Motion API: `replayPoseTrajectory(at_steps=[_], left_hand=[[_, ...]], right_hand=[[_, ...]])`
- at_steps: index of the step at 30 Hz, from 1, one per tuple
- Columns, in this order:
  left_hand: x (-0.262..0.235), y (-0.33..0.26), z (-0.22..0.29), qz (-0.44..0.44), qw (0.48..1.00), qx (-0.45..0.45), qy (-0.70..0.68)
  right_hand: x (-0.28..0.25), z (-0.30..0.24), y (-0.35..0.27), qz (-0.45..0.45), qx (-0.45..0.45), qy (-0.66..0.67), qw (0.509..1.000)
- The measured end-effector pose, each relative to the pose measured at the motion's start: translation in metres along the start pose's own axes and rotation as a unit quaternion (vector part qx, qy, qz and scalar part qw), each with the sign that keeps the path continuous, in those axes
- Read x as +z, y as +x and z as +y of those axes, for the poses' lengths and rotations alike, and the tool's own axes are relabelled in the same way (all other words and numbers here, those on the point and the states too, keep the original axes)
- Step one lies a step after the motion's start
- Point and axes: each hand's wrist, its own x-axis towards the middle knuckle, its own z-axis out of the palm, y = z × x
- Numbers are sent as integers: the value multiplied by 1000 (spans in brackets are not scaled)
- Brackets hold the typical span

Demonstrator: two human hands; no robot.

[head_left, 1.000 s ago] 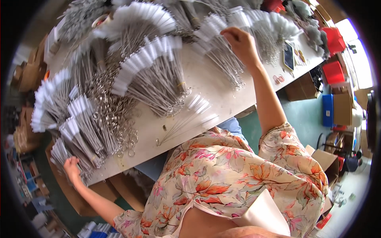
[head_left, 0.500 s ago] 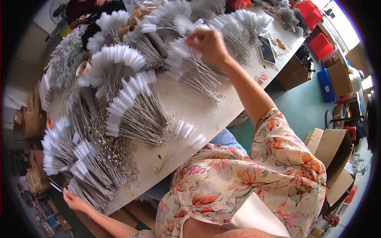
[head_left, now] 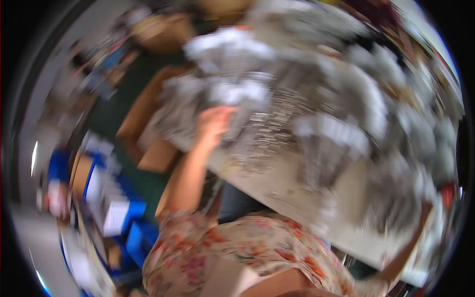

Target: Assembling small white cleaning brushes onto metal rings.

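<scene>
Everything is smeared by motion. My left hand is over the left part of the white table, at bundles of thin wire-handled brushes with white bristles. Its fingers are too blurred to show whether they hold a brush. Beside it lies a heap of metal wire loops, the brushes' handle ends. A fanned brush bundle spreads in the middle. My right hand is far to the right, next to another brush bundle; its fingers cannot be made out.
An open cardboard box stands beside the table's left end. Blue bins and white boxes are at the lower left. Another person's dark red clothing shows at the far right. More brush bundles cover the table's far side.
The view has swung to the left. My left hand has moved from beside the table's left edge onto the brush bundles. My right hand now appears lower, at the far right.
</scene>
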Motion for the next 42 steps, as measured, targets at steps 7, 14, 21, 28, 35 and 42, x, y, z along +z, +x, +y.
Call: replayPoseTrajectory(at_steps=[7,14,21,28,35,42], left_hand=[[67,-21,13,-56,978,157,122],[155,-74,32,-218,938,253,90],[207,-72,12,-189,924,330,42],[186,-64,22,-192,876,428,109],[188,-72,32,-363,917,85,-140],[186,-89,23,-366,860,355,-14]], right_hand=[[-5,-130,80,97,-182,310,928],[-89,-66,1,92,-59,536,837],[-158,-305,-113,11,-104,840,533],[-179,-310,-133,179,-214,780,560],[-139,-273,-132,-108,-41,918,380],[-159,-278,-128,-91,-35,991,91]])
